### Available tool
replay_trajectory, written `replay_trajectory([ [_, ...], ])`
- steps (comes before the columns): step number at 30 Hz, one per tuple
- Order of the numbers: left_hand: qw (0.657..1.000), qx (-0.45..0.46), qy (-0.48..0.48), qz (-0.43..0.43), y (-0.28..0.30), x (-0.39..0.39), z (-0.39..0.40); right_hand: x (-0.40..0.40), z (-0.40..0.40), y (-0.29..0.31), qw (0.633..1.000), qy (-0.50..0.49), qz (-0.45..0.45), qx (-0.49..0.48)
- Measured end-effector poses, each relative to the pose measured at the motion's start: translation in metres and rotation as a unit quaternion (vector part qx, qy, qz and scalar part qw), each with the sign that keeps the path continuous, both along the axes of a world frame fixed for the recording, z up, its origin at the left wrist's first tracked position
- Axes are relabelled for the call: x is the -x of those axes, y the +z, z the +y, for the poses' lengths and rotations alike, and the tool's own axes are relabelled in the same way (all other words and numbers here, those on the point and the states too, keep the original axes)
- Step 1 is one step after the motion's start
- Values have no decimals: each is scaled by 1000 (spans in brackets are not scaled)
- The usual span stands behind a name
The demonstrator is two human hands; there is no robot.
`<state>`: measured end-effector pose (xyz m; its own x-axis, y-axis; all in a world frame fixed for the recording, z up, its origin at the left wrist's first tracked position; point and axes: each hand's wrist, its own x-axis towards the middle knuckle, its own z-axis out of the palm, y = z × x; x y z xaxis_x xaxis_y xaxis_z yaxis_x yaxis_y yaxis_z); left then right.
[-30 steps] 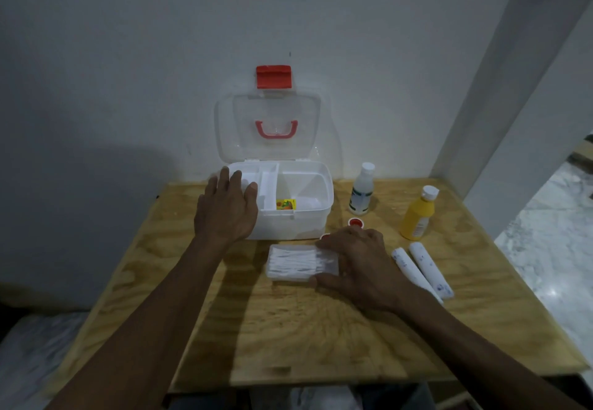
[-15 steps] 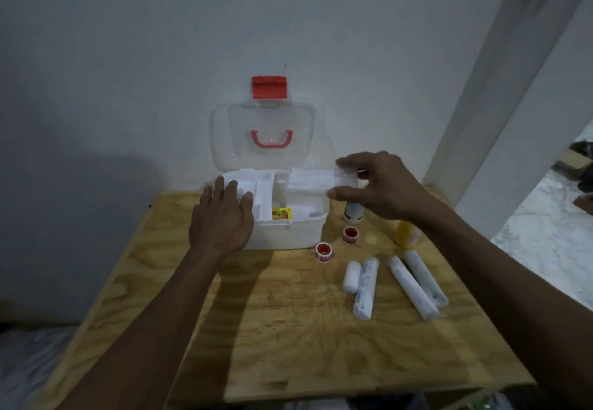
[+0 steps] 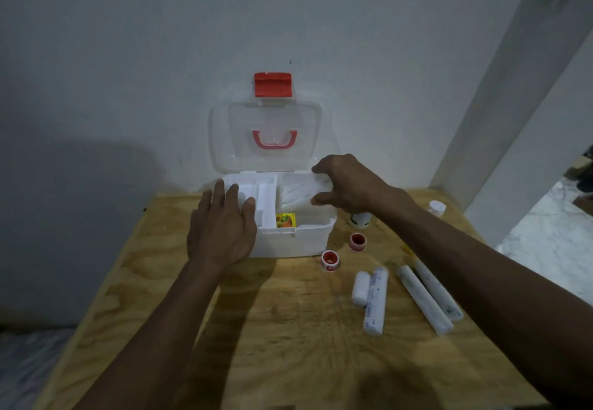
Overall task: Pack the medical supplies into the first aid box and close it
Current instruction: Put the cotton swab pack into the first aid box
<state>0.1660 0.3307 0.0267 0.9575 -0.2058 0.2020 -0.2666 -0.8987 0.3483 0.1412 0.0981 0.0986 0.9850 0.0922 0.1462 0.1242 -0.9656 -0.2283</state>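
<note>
We see two bare forearms entering from the six o'clock edge, one from seven o'clock, the other from four o'clock. No sleeve shows anywhere along them; both are uncovered up to the frame edge. Our left hand (image 3: pixel 221 226) wears no glove, ring or band that we can make out, and our right hand (image 3: pixel 346 185) is likewise bare, with no watch at the wrist. The light is dim, so finer marks on either are beyond telling.

Plywood table (image 3: pixel 288 345) against grey wall (image 3: pixel 128 56); marble floor (image 3: pixel 545 249) right.
</note>
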Motion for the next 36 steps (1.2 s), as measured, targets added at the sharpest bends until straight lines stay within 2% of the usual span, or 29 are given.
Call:
replay_trajectory([
  [7,1000,-5,-3,-3,0,0,0,-8,12,-10,999,17,20,25],
  [23,1000,-3,1,10,0,0,0,-19,36,-22,997,5,71,-2],
  [28,1000,0,1,13,0,0,-1,-17,39,-20,997,-10,74,-32],
  [36,1000,-1,1,17,3,3,-2,-14,54,-26,988,-84,23,-128],
])
